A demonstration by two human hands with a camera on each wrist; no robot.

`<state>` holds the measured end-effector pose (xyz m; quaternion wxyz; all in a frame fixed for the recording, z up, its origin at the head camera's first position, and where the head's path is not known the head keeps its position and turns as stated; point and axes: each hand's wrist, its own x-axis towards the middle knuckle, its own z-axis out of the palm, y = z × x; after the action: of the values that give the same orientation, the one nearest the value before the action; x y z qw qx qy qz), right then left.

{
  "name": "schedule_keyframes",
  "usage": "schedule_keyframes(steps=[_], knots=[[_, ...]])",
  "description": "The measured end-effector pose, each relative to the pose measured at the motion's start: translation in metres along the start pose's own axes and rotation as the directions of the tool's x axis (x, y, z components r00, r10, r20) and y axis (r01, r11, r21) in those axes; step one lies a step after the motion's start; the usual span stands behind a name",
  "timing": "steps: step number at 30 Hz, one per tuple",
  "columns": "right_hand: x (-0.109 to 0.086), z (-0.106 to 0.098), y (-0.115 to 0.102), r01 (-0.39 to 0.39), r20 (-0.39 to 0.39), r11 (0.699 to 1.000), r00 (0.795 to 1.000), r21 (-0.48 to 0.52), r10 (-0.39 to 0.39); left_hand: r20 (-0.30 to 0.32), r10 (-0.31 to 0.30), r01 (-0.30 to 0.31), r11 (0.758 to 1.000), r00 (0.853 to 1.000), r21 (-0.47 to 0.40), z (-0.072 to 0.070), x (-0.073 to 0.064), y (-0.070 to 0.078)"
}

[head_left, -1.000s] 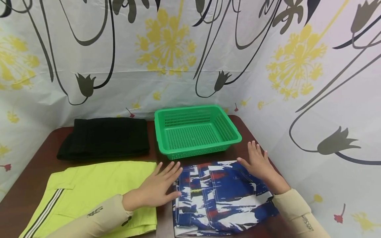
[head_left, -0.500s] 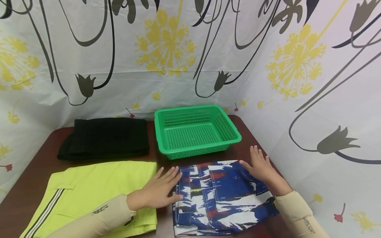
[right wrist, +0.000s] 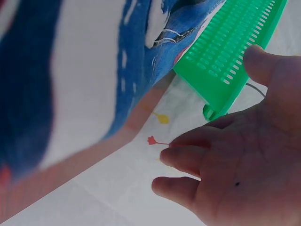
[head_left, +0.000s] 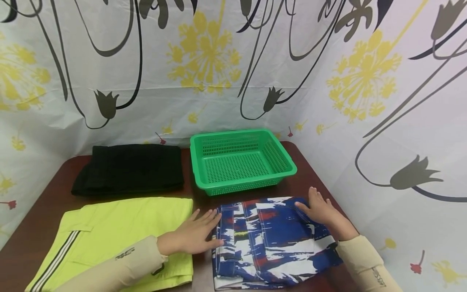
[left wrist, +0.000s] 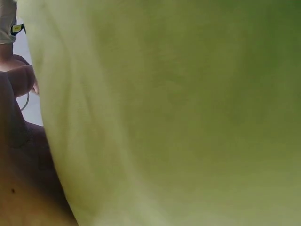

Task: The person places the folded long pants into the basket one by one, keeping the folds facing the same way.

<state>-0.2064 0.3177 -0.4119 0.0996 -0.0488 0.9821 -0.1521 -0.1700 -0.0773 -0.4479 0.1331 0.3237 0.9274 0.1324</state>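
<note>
Folded trousers in a blue, white and red print [head_left: 284, 239] lie at the front right of the table. My left hand [head_left: 195, 235], fingers spread, is at their left edge, beside the folded lime-yellow trousers [head_left: 127, 231]. At the far right edge of the printed trousers is my right hand [head_left: 322, 209], its fingers extended and thumb apart. In the right wrist view that hand [right wrist: 235, 155] shows its palm, with nothing held, close to the printed cloth [right wrist: 84, 70]. Yellow-green cloth [left wrist: 164, 113] fills most of the left wrist view, hiding most of the left hand.
A green perforated plastic basket [head_left: 237, 184] stands behind the printed trousers. A folded black garment [head_left: 135, 168] lies at the back left of the dark red-brown table [head_left: 45, 194]. Patterned white sheeting [head_left: 153, 101] walls off the back and right.
My right hand has come down and slightly right along the printed trousers' right side. The left hand has shifted slightly down and right. The garments and basket stay put.
</note>
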Motion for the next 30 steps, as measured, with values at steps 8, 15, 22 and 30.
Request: schedule_keyframes(steps=[8,15,22,30], knots=[[0.0022,-0.0035,-0.0019,-0.050,0.136,0.999,0.989,0.010,0.049,-0.007,-0.026,0.025,0.999,1.000,-0.020,-0.0024,-0.0023,-0.0015],[0.0043,-0.0033,-0.0033,-0.053,0.192,0.999,0.980,0.007,0.050,0.020,-0.046,0.047,0.998,0.999,-0.040,-0.0004,-0.0015,-0.0054],[0.0056,-0.0005,-0.0067,-0.049,0.200,0.999,0.979,0.007,0.047,0.040,-0.047,0.049,0.998,0.998,-0.045,0.0005,-0.0013,-0.0072],[0.0009,0.0051,0.0008,-0.058,0.236,0.996,0.969,-0.069,0.072,0.062,0.010,-0.004,0.996,0.998,-0.090,0.0041,0.0000,-0.0060]])
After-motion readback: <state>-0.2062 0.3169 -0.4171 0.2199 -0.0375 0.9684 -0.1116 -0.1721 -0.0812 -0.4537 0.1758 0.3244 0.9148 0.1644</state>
